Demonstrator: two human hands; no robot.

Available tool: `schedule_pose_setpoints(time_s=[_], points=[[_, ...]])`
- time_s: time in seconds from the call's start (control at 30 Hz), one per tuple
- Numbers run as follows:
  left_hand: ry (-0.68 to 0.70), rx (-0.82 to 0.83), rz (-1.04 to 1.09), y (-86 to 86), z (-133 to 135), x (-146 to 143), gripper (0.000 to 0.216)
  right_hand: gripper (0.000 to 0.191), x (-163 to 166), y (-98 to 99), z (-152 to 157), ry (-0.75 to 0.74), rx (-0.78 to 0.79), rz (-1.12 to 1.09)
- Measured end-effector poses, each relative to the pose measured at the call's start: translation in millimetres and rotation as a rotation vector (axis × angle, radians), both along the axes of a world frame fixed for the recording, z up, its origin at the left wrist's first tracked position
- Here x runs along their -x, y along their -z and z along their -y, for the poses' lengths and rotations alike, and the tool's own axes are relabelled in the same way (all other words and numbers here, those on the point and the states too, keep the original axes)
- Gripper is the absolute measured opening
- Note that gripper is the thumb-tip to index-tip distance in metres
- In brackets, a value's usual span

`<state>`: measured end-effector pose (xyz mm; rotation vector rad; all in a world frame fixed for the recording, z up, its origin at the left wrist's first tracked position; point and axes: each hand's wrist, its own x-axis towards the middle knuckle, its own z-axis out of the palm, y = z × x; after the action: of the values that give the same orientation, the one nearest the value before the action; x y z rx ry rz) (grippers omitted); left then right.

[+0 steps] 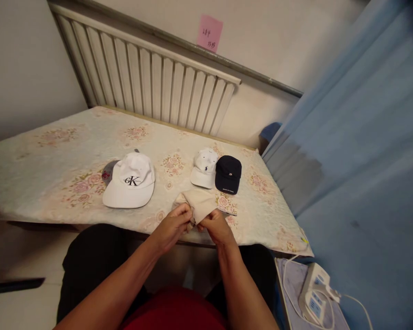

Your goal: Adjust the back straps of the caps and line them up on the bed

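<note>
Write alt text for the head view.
Left hand and right hand hold crumpled beige fabric over the near edge of a floral sheet. Beyond sit a small white cap and a dark cap; leftward, a lettered white cap overlaps a grey item.

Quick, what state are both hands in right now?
Left hand: closed, holding the beige cloth item.
Right hand: closed, pinching the same item.

Flower-patterned bed point(30, 174) before ribbed white radiator point(151, 87): left, lettered white cap point(137, 172); right, small white cap point(205, 162) beside rounded black cap point(228, 172); near edge, crumpled beige cloth point(200, 201).
</note>
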<state>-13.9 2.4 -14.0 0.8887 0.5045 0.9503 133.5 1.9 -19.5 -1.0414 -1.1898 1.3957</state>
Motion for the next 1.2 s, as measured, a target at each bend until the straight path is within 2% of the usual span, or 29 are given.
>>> schedule_pose_setpoints(time_s=[0.13,0.47,0.6,0.73,0.8,0.9,1.2], points=[[-0.016,0.007,0.038,-1.4,0,0,0.018,0.009,3,-1.1,2,0.062,-0.03,0.049],[-0.073,0.044,0.123,-4.1,1,0,0.019,0.015,28,-5.8,5,0.205,-0.035,-0.273],[-0.081,0.063,0.116,-1.4,3,-2,0.02,0.018,27,-8.2,5,0.16,-0.004,-0.346],[-0.079,0.062,0.133,2.5,3,-2,0.02,0.019,17,-10.2,8,0.017,0.029,-0.313],[-0.103,0.071,0.144,3.8,3,-1,0.02,0.028,13,-11.4,9,-0.032,0.048,-0.309],[-0.132,0.085,0.142,3.2,2,-1,0.02,0.038,11,-12.4,10,-0.025,0.069,-0.332],[-0.07,0.061,0.139,-5.6,4,-2,0.021,0.017,15,-4.1,7,0.069,0.039,-0.295]])
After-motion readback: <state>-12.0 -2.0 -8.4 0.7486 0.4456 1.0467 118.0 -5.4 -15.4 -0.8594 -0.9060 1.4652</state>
